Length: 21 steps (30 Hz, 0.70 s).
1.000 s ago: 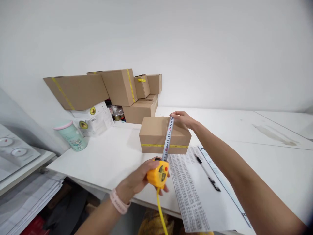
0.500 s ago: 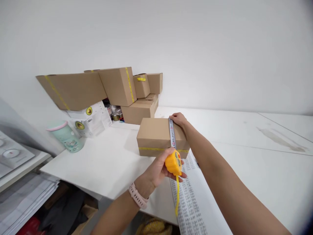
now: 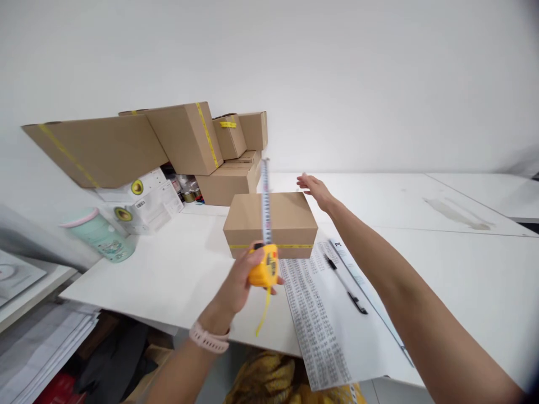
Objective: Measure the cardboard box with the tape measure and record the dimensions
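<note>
Carries a cardboard box (image 3: 290,219) mid-surface (image 3: 442,269), a printed sheet (image 3: 320,314) just beside. Holds stacked boxes (image 3: 223,182) and a mint cup (image 3: 99,235) behind.

matt cardboard box (image 3: 272,216), glossy yellow plastic tape measure (image 3: 263,272).

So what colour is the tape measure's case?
Bright yellow; the tape measure in the left hand shows best in the head view.

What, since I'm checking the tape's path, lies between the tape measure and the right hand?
In the head view, the cardboard box sits between the yellow tape measure in the left hand and the open right hand.
</note>
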Motion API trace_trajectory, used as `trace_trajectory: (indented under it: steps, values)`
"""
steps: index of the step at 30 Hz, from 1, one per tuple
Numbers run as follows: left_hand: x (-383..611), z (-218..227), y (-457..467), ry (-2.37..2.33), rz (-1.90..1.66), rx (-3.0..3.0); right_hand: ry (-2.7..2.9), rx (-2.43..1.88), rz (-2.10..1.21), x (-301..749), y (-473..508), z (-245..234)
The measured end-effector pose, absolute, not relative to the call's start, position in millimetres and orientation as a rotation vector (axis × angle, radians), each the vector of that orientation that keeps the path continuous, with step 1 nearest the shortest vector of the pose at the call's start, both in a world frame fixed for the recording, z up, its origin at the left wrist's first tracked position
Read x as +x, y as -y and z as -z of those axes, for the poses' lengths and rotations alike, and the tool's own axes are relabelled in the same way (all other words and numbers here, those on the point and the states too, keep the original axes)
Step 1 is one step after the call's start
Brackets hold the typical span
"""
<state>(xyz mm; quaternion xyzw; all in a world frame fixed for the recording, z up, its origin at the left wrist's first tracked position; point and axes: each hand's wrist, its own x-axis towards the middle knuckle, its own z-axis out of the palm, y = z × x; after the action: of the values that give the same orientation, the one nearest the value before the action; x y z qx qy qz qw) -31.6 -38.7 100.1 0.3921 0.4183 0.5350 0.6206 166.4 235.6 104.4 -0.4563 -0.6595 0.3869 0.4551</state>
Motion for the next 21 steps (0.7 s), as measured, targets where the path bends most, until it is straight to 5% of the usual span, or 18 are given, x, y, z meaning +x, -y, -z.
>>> trace_trajectory:
  steps: [5, 9, 21]
  values:
    - [-92.0, -69.0, 42.9, -1.375, -1.693, 0.955, 1.578, -1.175, -0.715, 228.4, -169.9, -58.4]
    - [-107.5, -55.3, 23.8, -1.392, -1.579, 0.911, 1.771, -1.152, -0.842, 229.8, -132.6, -33.3]
    - [-106.9, -128.9, -1.5, -1.289, -1.583, 1.143, 1.906, -1.371, -0.249, 181.5, -173.1, -132.1]
